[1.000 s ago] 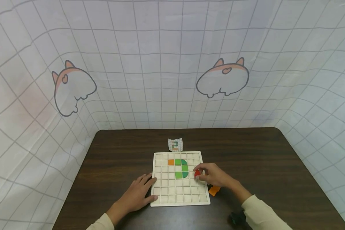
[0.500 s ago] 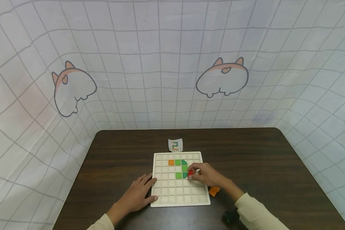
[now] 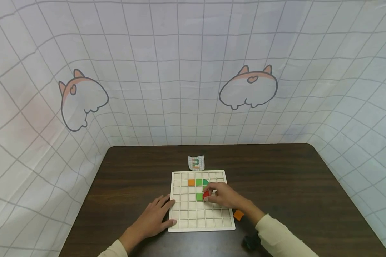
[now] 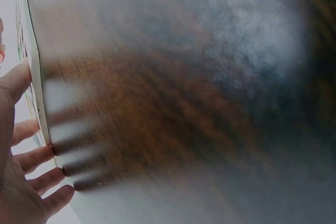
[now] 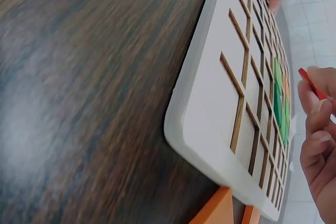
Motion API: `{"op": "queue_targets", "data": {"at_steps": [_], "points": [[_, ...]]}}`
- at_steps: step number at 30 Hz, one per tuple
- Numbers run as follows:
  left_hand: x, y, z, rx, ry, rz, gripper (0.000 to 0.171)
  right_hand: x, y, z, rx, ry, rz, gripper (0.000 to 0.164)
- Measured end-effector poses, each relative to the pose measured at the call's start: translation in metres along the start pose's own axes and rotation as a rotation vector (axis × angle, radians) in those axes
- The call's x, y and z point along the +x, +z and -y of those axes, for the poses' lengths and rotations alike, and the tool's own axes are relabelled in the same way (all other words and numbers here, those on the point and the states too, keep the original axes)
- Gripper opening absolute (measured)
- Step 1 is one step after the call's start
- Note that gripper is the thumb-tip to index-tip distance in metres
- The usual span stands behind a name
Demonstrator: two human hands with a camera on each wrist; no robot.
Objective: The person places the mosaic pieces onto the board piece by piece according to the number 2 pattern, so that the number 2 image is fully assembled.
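Observation:
A pale grid board lies on the dark table, with a few tiles set in its upper middle squares: an orange square tile, light green square tiles and a dark green rounded tile. My right hand pinches a red rounded tile between thumb and fingers, over the board's middle. In the right wrist view the tile shows edge-on, raised above the board. My left hand rests at the board's left edge, fingers spread, thumb on the lower left rim.
A small printed pattern card lies just behind the board. Orange pieces sit on the table by the board's right edge, under the right forearm. A dark object shows near the right sleeve. A white grid-patterned curtain surrounds the table.
My right hand has carried the red tile leftward across the board, now covering the lower dark green tile in the head view. The left hand has stayed in place.

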State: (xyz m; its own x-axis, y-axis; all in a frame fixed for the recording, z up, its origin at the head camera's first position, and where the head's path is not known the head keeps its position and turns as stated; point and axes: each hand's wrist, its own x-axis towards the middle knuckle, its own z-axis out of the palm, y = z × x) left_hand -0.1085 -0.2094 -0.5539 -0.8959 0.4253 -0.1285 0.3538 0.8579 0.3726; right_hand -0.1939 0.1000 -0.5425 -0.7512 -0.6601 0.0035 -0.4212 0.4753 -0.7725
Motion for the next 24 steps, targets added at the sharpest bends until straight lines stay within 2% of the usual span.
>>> {"op": "queue_targets", "data": {"at_steps": [5,13,24], "points": [[0.001,0.001,0.000,0.012,-0.010,0.001,0.072,0.005,0.004,0.005,-0.005,0.005,0.007,0.022],[0.001,0.002,0.000,0.019,-0.010,0.000,0.072,0.012,0.010,0.007,-0.007,-0.032,0.017,0.019],[0.001,0.001,0.000,0.005,-0.016,0.011,0.072,0.020,0.019,0.008,-0.027,-0.029,-0.028,0.022]]}}
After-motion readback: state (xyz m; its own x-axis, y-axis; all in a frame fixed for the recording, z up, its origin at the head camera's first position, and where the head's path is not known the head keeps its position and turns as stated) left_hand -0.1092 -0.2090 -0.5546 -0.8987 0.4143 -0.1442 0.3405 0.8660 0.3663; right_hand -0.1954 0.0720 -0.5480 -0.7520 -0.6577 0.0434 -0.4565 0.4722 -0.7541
